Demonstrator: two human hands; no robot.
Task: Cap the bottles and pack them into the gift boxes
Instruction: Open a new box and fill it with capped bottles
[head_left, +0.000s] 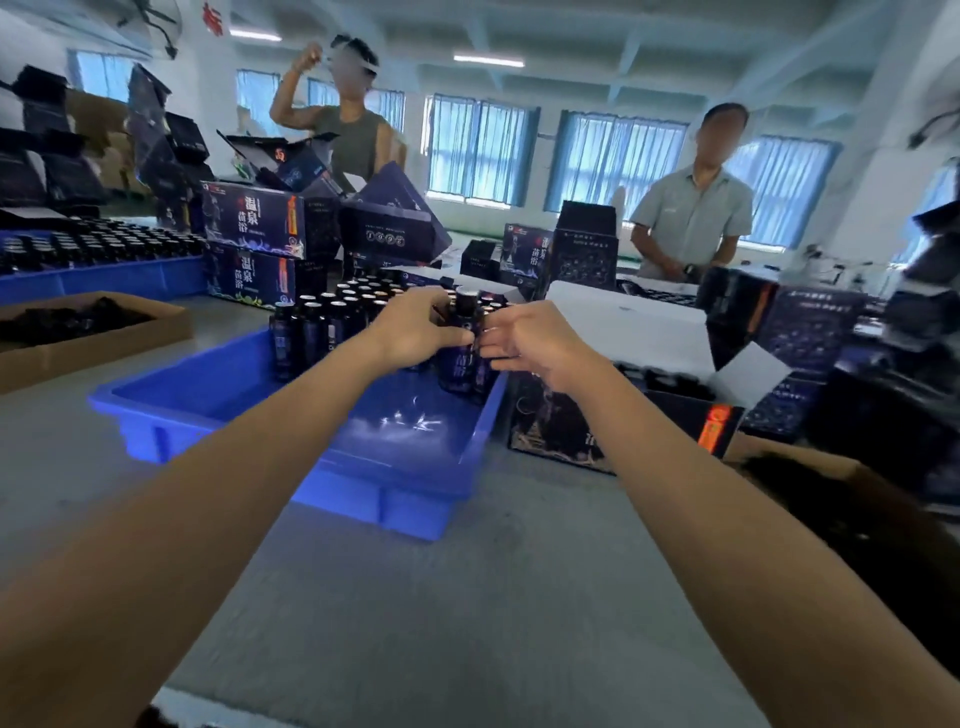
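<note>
Several small dark bottles (332, 322) with silver tops stand packed at the far end of a blue plastic tray (291, 415). My left hand (415, 327) is wrapped around a few dark bottles (460, 358) at the tray's far right corner; one of them carries a black cap. My right hand (530, 340) touches the same cluster from the right, fingers pinched against it. An open dark gift box (582, 431) with a white flap lies just right of the tray.
A cardboard box of black caps (78, 322) sits at the left, another (841, 499) at the right edge. Stacked printed gift boxes (254, 244) stand behind the tray. A second blue tray of bottles (104, 280) is far left. Two people stand across the table.
</note>
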